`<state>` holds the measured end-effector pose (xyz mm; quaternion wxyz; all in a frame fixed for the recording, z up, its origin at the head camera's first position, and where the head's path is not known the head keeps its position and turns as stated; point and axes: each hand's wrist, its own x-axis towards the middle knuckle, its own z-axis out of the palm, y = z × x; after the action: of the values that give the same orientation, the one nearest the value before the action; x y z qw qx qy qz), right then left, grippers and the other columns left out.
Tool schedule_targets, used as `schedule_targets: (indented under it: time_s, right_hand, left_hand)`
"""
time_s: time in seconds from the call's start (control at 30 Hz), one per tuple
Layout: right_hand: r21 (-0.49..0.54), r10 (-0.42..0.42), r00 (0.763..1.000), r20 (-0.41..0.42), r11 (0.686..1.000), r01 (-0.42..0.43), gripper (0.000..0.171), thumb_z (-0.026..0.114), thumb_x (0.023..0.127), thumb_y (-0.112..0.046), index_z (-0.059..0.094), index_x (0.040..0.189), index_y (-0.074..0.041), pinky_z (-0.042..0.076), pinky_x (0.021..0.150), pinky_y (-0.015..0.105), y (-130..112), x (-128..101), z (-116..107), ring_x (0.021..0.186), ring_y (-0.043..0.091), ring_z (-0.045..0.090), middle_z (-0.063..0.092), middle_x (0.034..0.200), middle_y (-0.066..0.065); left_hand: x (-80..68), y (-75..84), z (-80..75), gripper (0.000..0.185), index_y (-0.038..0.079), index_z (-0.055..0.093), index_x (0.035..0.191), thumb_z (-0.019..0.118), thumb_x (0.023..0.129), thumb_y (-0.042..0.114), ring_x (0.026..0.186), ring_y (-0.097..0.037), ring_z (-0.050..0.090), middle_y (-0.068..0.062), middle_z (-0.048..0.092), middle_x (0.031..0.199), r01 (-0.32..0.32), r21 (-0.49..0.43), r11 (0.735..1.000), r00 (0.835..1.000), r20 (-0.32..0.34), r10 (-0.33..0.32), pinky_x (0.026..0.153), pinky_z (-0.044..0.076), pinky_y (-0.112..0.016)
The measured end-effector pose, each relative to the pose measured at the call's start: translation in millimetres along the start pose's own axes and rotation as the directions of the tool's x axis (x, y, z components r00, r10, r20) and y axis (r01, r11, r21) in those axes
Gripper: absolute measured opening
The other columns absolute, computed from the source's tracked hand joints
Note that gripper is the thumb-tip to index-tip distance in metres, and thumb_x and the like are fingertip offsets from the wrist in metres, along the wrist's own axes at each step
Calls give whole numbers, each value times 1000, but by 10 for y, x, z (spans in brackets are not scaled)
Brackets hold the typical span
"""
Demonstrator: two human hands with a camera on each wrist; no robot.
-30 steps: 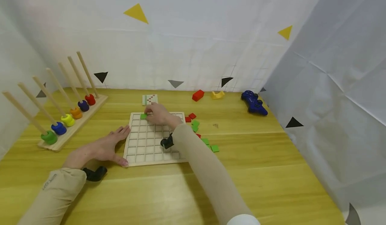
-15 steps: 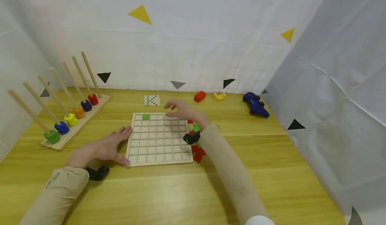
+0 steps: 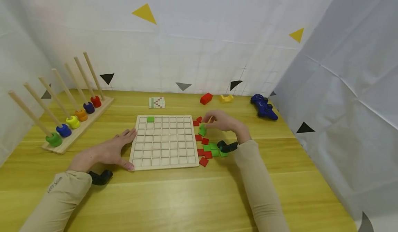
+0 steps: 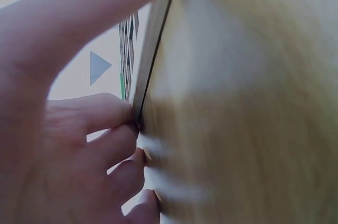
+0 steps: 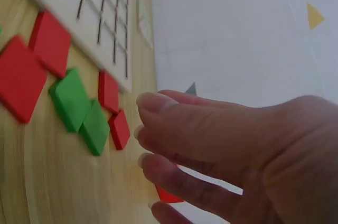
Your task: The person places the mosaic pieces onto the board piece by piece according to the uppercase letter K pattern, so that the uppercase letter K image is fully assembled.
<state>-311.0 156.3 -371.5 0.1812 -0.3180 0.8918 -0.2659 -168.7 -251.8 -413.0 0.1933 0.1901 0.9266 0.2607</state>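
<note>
A pale wooden grid board lies flat on the table, with one green tile in its far row. My left hand spreads along the board's left side, thumb and fingertips touching the edge; the left wrist view shows the same contact. To the right of the board, my right hand hovers beside a pair of green tiles. Its thumb and fingers point toward them, and nothing shows between them in the right wrist view. Several red tiles and more green tiles lie scattered along the board's right edge.
A wooden stacking rack with pegs and coloured rings stands at the left. Behind the board lies a small pattern card. A red block, a yellow piece and a blue game controller sit along the back.
My right hand has let go of the green tile in the board's far row and moved right to the loose tiles. The left hand stays at the board's edge.
</note>
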Motion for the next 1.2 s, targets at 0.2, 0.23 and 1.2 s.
schedule_targets:
  time_s: [0.2, 0.23, 1.2]
  right_hand:
    - [-11, 12, 1000, -24, 1000, -12, 27, 64, 98, -13, 66, 124, -5, 53, 92, 44, 135, -43, 21, 107, 30, 61, 66, 118, 13]
    - [-16, 12, 1000, -20, 1000, -13, 27, 63, 98, -12, 66, 125, -5, 53, 93, 45, 147, -44, 31, 107, 30, 62, 66, 119, 13]
    - [-29, 110, 994, 23, 994, -110, 23, 76, 89, -11, 67, 110, -6, 53, 96, 44, 394, 10, 128, 104, 29, 63, 64, 116, 12]
  left_hand:
    - [-8, -22, 13, 132, -4, 12, 158, 85, 67, 58, 151, -49, -2, -25, 3, 166, 3, 1, 1000, 1000, 15, -3, 117, 5, -70]
    - [-11, -20, 15, 132, -4, 12, 158, 85, 68, 58, 151, -49, -2, -25, 3, 166, 2, -1, 1000, 1000, 15, -2, 117, 5, -70]
    - [2, 18, 4, 129, -6, 14, 157, 86, 69, 53, 150, -51, -1, -28, 3, 165, -13, -17, 1000, 1000, 1, 13, 117, 5, -69]
